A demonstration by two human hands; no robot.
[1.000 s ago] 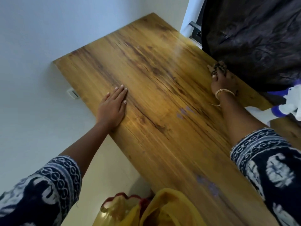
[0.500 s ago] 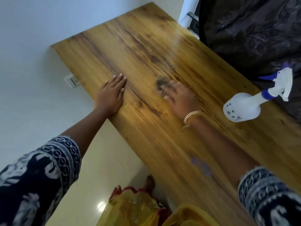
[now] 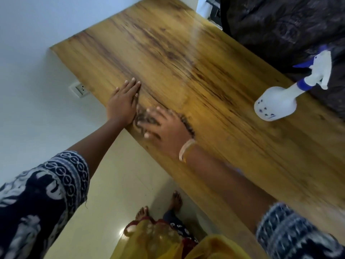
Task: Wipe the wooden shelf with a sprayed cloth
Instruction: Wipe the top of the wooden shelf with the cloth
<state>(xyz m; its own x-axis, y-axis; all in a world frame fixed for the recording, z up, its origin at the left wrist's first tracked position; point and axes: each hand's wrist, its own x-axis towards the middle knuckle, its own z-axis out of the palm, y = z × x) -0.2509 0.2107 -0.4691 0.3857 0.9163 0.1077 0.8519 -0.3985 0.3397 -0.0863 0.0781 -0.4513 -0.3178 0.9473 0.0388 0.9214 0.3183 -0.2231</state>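
The wooden shelf [image 3: 186,58] is a long varnished board with dark grain, running from the wall at upper left to lower right. My left hand [image 3: 123,101] lies flat on its near edge, fingers straight. Right beside it, my right hand [image 3: 164,128] presses a small dark cloth [image 3: 143,118] onto the wood near that same edge; the hand is blurred by motion and covers most of the cloth. A white spray bottle [image 3: 276,103] with a blue and white trigger head stands on the shelf at the right.
A dark patterned fabric [image 3: 280,25] hangs over the far side of the shelf at upper right. A wall socket [image 3: 79,89] sits on the white wall below the shelf's left end. My feet [image 3: 158,208] and yellow clothing show on the tiled floor below.
My right hand has swept the cloth from the far side of the shelf, by the dark fabric, across to the near edge beside my left hand. The left hand stayed put.
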